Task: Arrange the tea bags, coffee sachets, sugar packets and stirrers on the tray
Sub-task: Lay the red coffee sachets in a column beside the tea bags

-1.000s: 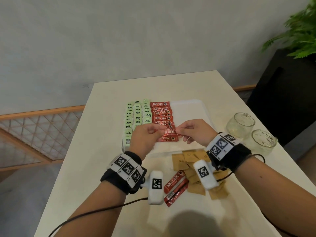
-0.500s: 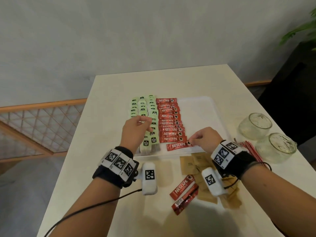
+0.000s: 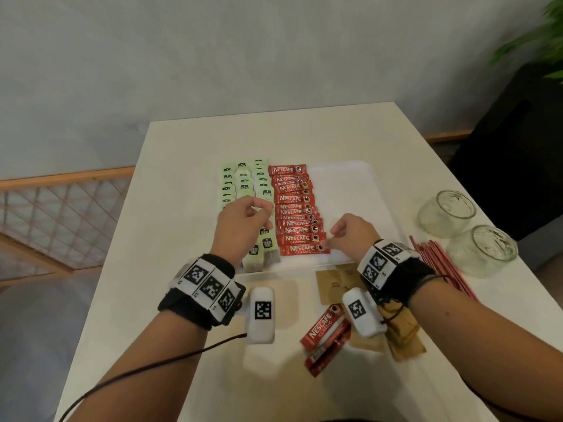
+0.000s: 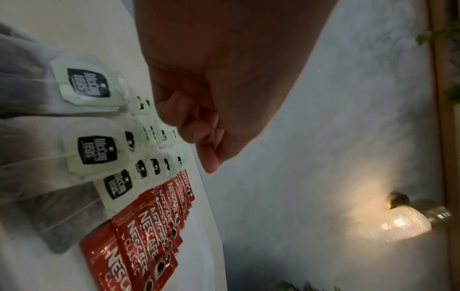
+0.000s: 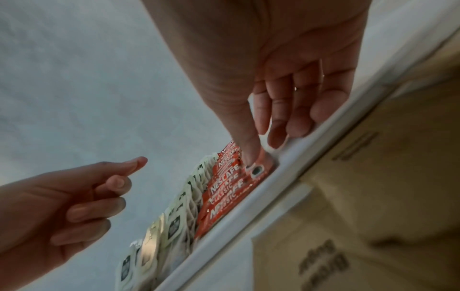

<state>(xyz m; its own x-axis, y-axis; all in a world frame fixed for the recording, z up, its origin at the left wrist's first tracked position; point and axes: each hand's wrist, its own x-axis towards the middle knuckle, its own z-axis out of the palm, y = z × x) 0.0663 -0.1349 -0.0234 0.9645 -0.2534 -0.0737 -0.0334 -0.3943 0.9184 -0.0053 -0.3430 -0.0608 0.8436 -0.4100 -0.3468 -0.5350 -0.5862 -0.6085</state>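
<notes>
Two coffee sachets (image 3: 327, 335) are left on the table (image 3: 182, 178); the nearest tray (image 3: 350, 184) sachet (image 3: 304, 249) is pressed by the right hand (image 3: 353, 236) fingertip, while nothing is held by the loosely curled left hand (image 3: 240, 223); fetching those seems next

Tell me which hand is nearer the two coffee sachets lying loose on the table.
Right. The right hand is beyond the loose coffee sachets, nearly in line; the left hand is farther, off to their left.

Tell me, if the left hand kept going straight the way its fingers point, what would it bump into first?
Probably the column of red coffee sachets on the tray. The left hand hovers over the tea bags, fingers aimed right; its height is unclear, so it might pass above.
</notes>
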